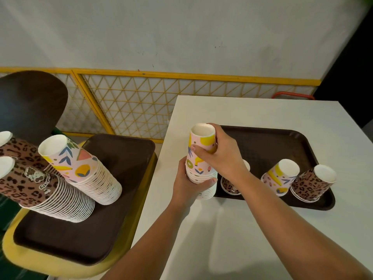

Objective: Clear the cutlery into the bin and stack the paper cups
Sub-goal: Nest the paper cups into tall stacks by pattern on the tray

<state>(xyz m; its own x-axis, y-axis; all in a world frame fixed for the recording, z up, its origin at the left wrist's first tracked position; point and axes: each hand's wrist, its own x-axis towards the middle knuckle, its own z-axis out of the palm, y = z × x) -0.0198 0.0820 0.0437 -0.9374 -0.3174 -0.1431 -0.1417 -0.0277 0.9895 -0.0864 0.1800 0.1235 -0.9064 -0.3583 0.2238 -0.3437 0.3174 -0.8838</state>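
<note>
Head view only. Stack of fruit-print cups (199,164) held upside down over near left corner of bench (232,229), just beside left edge of brown tray (268,142). Left hands-side: left hand (186,186) wrapped round lower rims of stack, fingers curled across front. Right hand (220,156) closed round topmost cup, thumb across print, fingers behind.

Long axis of stack near upright, tilted slightly; closed bases upward, open mouths down toward bench. Top cup seemingly not yet fully seated.

Judged best handling: keep lower grip firm without crushing paper, line top cup along stack axis, press straight down, avoid skewed push that wedges rims.

On tray: one fruit-print cup (280,178) and two leopard-print cups (312,184) (232,186), all inverted, the nearer leopard one partly hidden behind right wrist. Further left, second tray (121,158) on yellow seat carrying tall fruit-print stack (84,168) and tall leopard stack (40,188), leaning toward camera by lens effect. No cutlery or bin discernible.
</note>
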